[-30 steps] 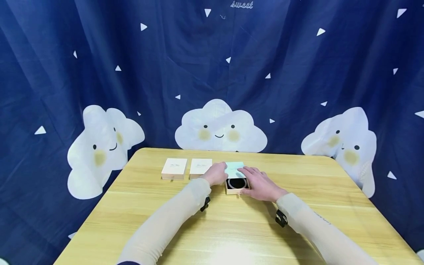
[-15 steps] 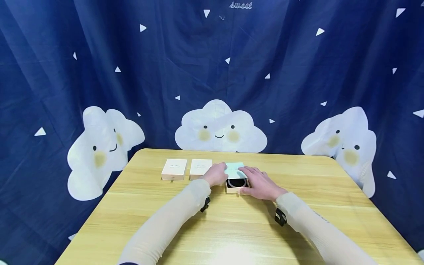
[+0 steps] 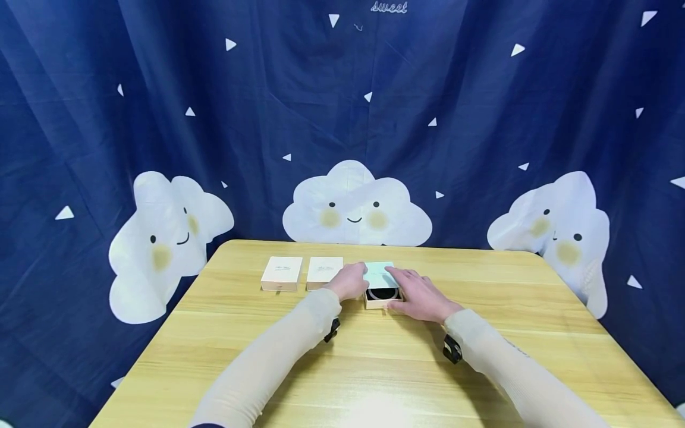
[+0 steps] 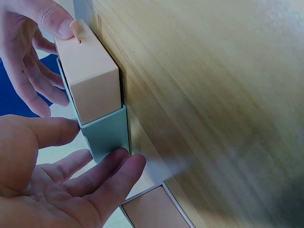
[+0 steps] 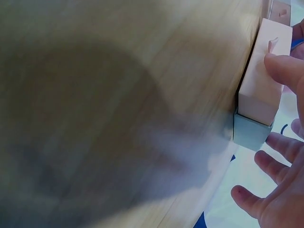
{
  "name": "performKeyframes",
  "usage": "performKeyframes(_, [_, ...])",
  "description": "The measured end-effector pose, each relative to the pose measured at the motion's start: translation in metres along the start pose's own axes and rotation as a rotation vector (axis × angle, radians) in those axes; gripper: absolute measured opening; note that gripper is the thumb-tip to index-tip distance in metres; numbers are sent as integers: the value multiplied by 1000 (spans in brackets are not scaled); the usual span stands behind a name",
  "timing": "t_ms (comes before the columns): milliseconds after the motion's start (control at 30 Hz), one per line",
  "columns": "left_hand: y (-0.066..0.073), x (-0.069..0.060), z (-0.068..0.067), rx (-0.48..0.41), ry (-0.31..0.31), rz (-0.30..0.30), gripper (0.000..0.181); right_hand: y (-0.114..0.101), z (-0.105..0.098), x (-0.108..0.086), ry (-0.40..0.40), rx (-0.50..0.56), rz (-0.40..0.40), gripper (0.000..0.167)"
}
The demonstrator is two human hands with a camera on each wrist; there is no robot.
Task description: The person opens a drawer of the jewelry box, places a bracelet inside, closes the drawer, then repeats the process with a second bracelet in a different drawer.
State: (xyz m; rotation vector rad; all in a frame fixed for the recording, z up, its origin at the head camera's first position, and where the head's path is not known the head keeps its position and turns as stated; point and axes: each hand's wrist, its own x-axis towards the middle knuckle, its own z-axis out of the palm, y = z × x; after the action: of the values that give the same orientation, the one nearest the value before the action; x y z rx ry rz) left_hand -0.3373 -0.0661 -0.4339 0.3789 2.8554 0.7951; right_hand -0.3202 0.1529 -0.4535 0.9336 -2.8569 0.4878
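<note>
A drawer-style gift box stands on the table in the head view, its mint-green sleeve [image 3: 377, 276] at the back and its pale pink drawer [image 3: 376, 304] partly out toward me. Inside the drawer a light ring-shaped piece [image 3: 373, 295], perhaps a bangle, lies on a black insert; the sleeve covers part of it. My left hand [image 3: 350, 280] grips the sleeve's left side between thumb and fingers. My right hand [image 3: 423, 297] spans the right side. Its thumb presses the drawer front beside a small ribbon tab [image 5: 272, 45], while the index finger rests on the sleeve.
Two white-topped boxes with pale pink fronts, one at the far left [image 3: 282, 273] and one [image 3: 323, 271] partly behind my left hand, stand in line on the wooden table [image 3: 342, 368]. A dark blue curtain [image 3: 257, 119] with clouds hangs behind the table.
The drawer has slid slightly deeper into the sleeve, and less of the ring-shaped piece shows. My right thumb moved inward with it. My left hand has stayed on the sleeve.
</note>
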Motion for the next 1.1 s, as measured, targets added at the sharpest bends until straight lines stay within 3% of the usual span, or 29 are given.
performKeyframes(467, [3,0,-1,-4,1,-2,46,5,4,5,26,-27,-6,80])
performKeyframes(1100, [3,-1,-1,8,-4,-16,46,6,9,13,29,-51,24,82])
